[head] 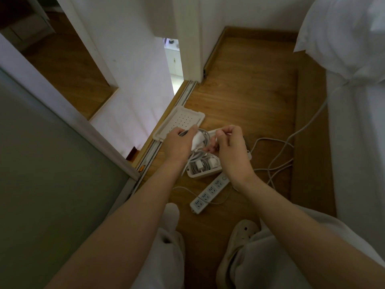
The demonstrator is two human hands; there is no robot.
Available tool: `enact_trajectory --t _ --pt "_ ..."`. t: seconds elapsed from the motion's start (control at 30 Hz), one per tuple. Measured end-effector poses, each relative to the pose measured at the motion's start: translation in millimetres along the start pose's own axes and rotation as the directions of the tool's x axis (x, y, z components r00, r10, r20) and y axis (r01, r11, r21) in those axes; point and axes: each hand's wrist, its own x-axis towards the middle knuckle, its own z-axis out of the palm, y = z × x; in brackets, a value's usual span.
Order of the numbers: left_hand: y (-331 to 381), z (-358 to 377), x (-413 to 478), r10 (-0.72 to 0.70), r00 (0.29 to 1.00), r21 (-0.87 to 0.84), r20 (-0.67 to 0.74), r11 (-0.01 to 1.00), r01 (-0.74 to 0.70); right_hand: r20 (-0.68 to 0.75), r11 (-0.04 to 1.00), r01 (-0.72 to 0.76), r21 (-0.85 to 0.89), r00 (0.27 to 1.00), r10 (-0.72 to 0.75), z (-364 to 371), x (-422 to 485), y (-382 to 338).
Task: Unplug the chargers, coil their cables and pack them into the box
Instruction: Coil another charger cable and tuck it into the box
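Observation:
A beige box (195, 174) stands on the wooden floor, with its perforated lid (180, 123) lying behind it to the left. Inside the box lie white chargers with coiled cables (205, 163). Above the box, my left hand (178, 142) grips a white charger (198, 139) together with loops of its grey cable. My right hand (230, 148) pinches the free end of that cable between thumb and fingers, close to the charger. Both hands hide the far half of the box.
A white power strip (209, 193) lies on the floor just in front of the box, all its sockets empty. Its long white cord (277, 157) trails in loops to the right toward the white bed (358, 122). A sliding door track (164, 130) and a wall run on the left.

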Motion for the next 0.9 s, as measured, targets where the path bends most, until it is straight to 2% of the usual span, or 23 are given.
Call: enact_trajectory --t 0.07,0.13,0.4,0.47,0.53,0.57,0.63,0.67,0.77,0.9 --pt "2 4 -1 0.021 1.0 -0.013 -0.015 1.0 -0.021 -0.022 0.999 -0.054 0.002 0.998 0.054 0 3 -4" --pt "3 7 -1 0.042 0.998 -0.019 -0.037 0.999 -0.043 -0.028 0.998 -0.046 -0.051 0.999 0.045 0 2 -4" --pt "7 0 3 0.038 0.998 -0.062 -0.059 0.997 -0.041 0.046 0.959 0.212 -0.188 0.977 -0.207 -7 -16 -16" --pt "8 -1 4 0.043 0.997 -0.059 -0.066 0.997 -0.047 0.033 0.926 0.243 -0.289 0.969 -0.244 -12 -13 -15" --pt "8 -1 3 0.055 0.996 -0.051 -0.07 0.997 -0.059 0.123 0.797 0.265 -0.543 0.964 -0.237 -18 -7 -10" --pt "8 -1 2 0.059 0.996 -0.051 -0.069 0.997 -0.063 0.196 0.647 0.283 -0.708 0.959 -0.205 -20 -5 -5" --pt "8 -1 1 0.076 0.995 -0.065 -0.068 0.995 -0.081 0.33 0.32 0.343 -0.883 0.939 -0.095 -19 -1 8" --pt "9 -1 1 0.089 0.993 -0.063 -0.071 0.994 -0.094 0.35 0.249 0.353 -0.902 0.935 -0.055 -17 -1 11" --pt "9 0 0 0.083 0.995 -0.061 -0.053 0.994 -0.086 0.353 0.255 0.344 -0.904 0.935 -0.009 -14 -3 7" --pt "7 -2 3 0.022 0.998 -0.104 -0.051 0.994 -0.027 0.341 0.324 0.33 -0.887 0.94 -0.024 -16 -7 -1"
